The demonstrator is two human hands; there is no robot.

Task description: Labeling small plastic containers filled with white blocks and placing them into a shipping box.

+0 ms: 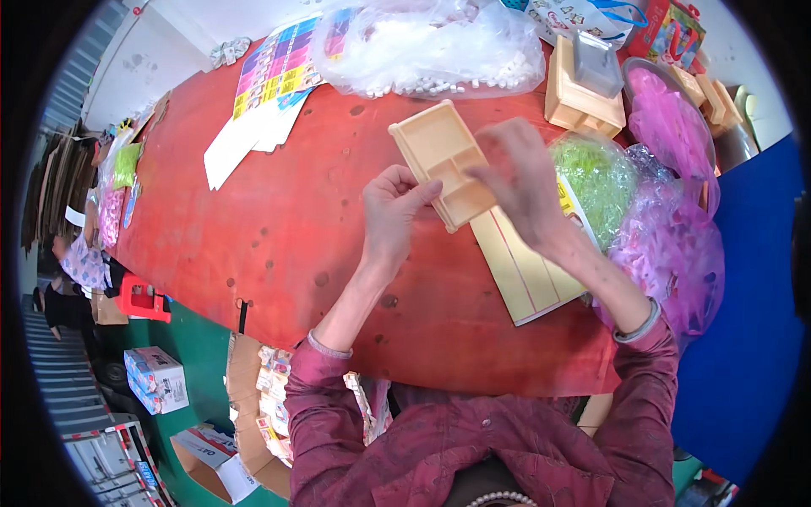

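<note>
My left hand (397, 203) grips a small cream plastic tray-like piece (435, 139) by its lower left edge, thumb on the front. The piece is tilted, with one large compartment and smaller ones divided by thin walls. My right hand (519, 173) is at its right edge, smeared by motion; its thumb lies over or against the piece, and whether its fingers hold anything is unclear. Beneath the right forearm a yellow sheet of card with red lines (524, 275) lies on the red table (296, 220).
White small pieces fill a clear bag (431, 51) at the back. Colourful printed sheets (283, 63) lie back left. At right are cream plastic boxes (583, 97), a bag of green shreds (596, 182) and pink bags (667, 253). An open carton (245, 406) stands below the front edge. Someone (80, 262) is at far left.
</note>
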